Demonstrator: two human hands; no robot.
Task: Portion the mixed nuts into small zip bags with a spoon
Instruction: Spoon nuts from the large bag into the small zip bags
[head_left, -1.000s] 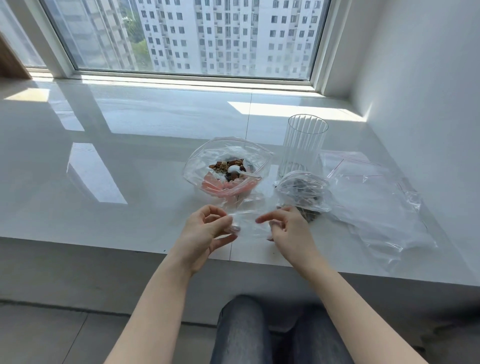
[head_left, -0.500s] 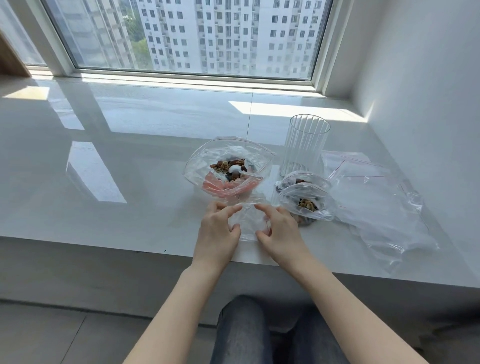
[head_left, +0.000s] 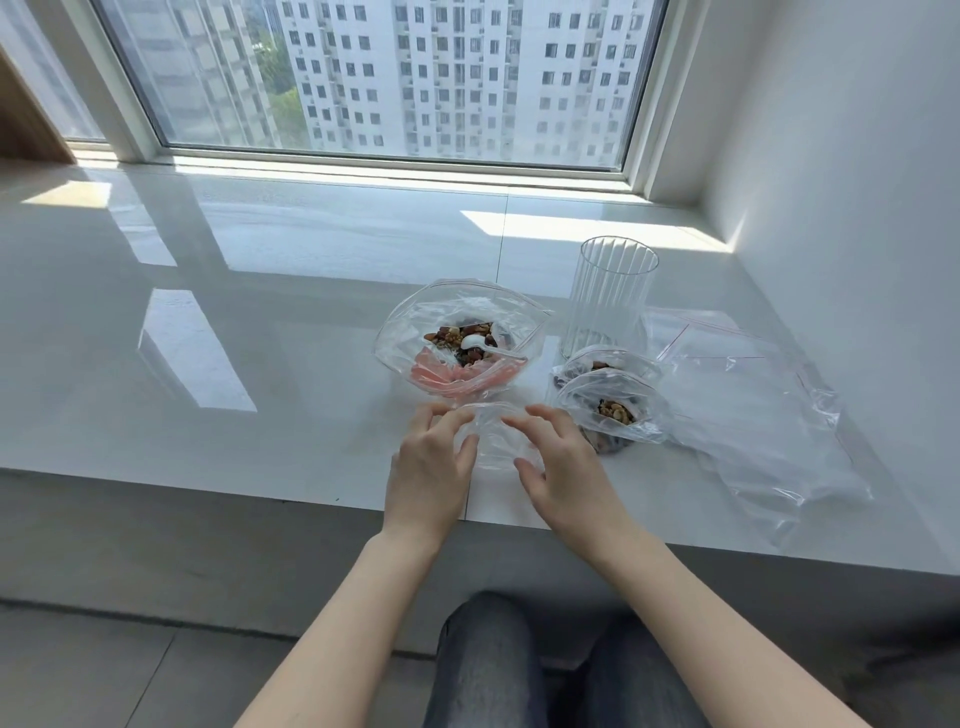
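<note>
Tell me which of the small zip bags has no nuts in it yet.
The small bag between the left hand and right hand: clear and empty. The two bags to its right already show nuts inside.

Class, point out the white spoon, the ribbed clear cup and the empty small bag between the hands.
white spoon (head_left: 471, 341), head view, bowl.
ribbed clear cup (head_left: 608, 301), head view, side wall.
empty small bag (head_left: 493, 431), head view, middle.
</note>
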